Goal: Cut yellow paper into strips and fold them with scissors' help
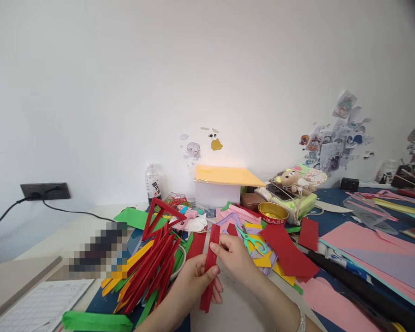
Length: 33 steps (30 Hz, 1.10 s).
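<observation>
A narrow folded red paper strip stands almost upright, leaning slightly, between both hands in the middle of the table. My left hand grips its lower half, thumb pressed on the front and fingers behind. Higher up, my right hand pinches the same strip near its top, a bracelet on that wrist. To the left lies a heap of folded red strips mixed with yellow and green ones. Just right of my right hand are mint-green scissors lying on paper scraps. Red paper pieces are spread beyond them.
A white box with an orange sheet on top stands against the wall. Nearby are a gold tin, a plush bear and a bottle. Pink sheets cover the right side. A green strip lies front left.
</observation>
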Tool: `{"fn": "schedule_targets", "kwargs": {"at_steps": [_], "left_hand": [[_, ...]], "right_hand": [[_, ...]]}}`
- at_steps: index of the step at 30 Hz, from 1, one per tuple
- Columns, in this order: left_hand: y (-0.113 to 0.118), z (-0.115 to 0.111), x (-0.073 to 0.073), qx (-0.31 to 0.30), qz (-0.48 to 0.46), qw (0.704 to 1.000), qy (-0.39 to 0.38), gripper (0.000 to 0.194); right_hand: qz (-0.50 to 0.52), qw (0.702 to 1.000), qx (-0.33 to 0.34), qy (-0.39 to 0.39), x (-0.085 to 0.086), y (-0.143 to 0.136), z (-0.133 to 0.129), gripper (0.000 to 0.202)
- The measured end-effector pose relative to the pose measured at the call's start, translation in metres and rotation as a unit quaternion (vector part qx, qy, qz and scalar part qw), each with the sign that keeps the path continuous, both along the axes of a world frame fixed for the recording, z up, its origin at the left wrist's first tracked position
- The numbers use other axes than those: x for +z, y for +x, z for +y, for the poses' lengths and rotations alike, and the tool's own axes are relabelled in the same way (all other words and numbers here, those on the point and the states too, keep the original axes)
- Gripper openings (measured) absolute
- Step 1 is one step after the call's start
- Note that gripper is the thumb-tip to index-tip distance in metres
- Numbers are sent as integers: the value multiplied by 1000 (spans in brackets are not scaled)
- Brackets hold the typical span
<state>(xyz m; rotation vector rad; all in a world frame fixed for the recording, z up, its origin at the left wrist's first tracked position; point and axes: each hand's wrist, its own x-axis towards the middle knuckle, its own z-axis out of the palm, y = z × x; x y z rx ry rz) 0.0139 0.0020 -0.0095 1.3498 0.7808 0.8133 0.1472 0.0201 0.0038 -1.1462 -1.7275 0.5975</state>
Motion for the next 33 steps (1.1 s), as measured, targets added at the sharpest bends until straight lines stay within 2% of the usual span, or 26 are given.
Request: {"fn": "schedule_targets", "kwargs": {"at_steps": [5,9,14,17,20,24,27,29,33], "left_hand": [[-2,3,-5,-36,3,999,-35,41],[-3,5,-10,-37,7,999,-39,40],[-7,1,-15,-84,33,989,-117,40],[-10,-4,-12,-128,27,982,-136,43],[-10,-4,-5,-158,6,981,-113,46],[-9,6,0,-51,14,999,4,43],[-8,14,-1,9,19,999,29,42],[-9,18,-2,50,-1,998,29,43],[-16,21,4,155,-71,985,40,43]], "right_hand": [[-10,1000,-18,8,1,-1,0,30],[-8,999,-37,5,2,0,2,30],[5,997,-73,-4,2,8,8,32],[15,998,-58,-7,3,12,9,33],[42,998,3,-41,4,16,9,31],[36,995,80,-55,2,15,9,33],[35,998,55,-23,-1,10,8,31],[30,999,21,6,-2,6,5,22],[-56,994,-12,98,-2,1,-3,4]]}}
